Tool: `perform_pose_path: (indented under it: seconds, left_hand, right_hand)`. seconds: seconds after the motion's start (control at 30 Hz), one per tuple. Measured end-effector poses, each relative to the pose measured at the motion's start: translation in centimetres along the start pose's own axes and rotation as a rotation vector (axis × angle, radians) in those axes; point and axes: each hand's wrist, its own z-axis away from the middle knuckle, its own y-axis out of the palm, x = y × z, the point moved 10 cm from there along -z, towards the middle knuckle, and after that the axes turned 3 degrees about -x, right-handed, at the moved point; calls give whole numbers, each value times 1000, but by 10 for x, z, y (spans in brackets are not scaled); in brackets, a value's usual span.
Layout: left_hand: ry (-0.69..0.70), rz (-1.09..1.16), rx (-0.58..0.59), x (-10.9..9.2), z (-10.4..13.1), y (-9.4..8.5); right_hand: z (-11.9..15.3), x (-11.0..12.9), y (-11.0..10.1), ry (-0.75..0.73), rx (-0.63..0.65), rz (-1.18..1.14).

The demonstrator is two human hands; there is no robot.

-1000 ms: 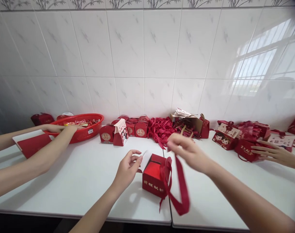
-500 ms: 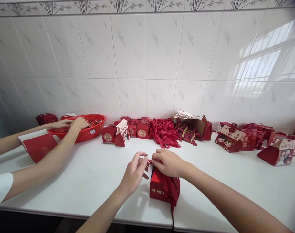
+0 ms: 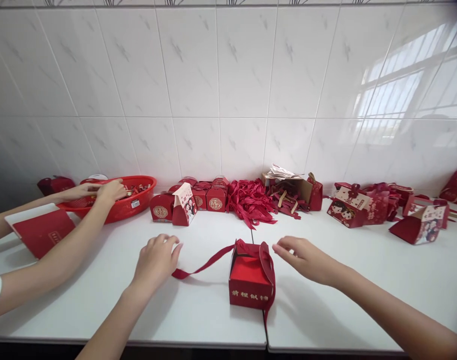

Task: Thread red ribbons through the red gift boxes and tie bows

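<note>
A red gift box [image 3: 250, 282] with gold characters on its front stands upright near the table's front edge. Dark red ribbon [image 3: 213, 260] runs from its top leftward, sagging, to my left hand [image 3: 155, 262]. That hand's fingers are curled, with the ribbon's end hidden beneath it. Another ribbon length hangs down the box's right side, by a rounded flap. My right hand [image 3: 301, 257] is just right of the box top, apart from it, fingers stretched out and holding nothing.
At left, another person's hands [image 3: 111, 192] reach into a red basin [image 3: 138, 204] of small wrapped pieces, beside a red bag [image 3: 44, 232]. Along the wall sit small red boxes [image 3: 215, 199], a ribbon heap [image 3: 251, 200], an open carton [image 3: 305, 190] and more boxes [image 3: 416, 227].
My left hand has moved left from the box top, and the ribbon now stretches out that way. My right hand has drawn off to the right, uncovering the box. The view has tilted down.
</note>
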Motion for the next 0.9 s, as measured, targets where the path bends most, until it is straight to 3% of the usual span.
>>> perform_pose_path:
  seconds: [0.1, 0.2, 0.27, 0.37, 0.5, 0.63, 0.77, 0.8, 0.83, 0.9]
  left_hand:
    - [171, 280, 177, -50, 14, 29]
    - [237, 433, 390, -92, 32, 68]
    - [193, 509, 523, -99, 39, 90]
    - [78, 616, 705, -88, 41, 111]
    - [-6, 572, 670, -59, 25, 104]
    - [109, 436, 592, -57, 19, 82]
    - [176, 324, 253, -59, 13, 35]
    - [173, 319, 239, -61, 16, 30]
    - [174, 324, 302, -63, 22, 33]
    - [182, 325, 558, -71, 42, 54]
  right_hand:
    - [5, -5, 35, -4, 103, -281]
    - [2, -9, 64, 78, 153, -623]
    - [-1, -17, 70, 161, 161, -844]
    - [-4, -41, 60, 268, 166, -995]
    - [-6, -73, 28, 237, 235, -656]
    - [-7, -81, 6, 164, 213, -308]
    - [1, -64, -22, 119, -81, 200]
    - [6, -55, -26, 108, -143, 296]
    - [10, -45, -24, 75, -153, 346]
    - [18, -20, -2, -59, -35, 308]
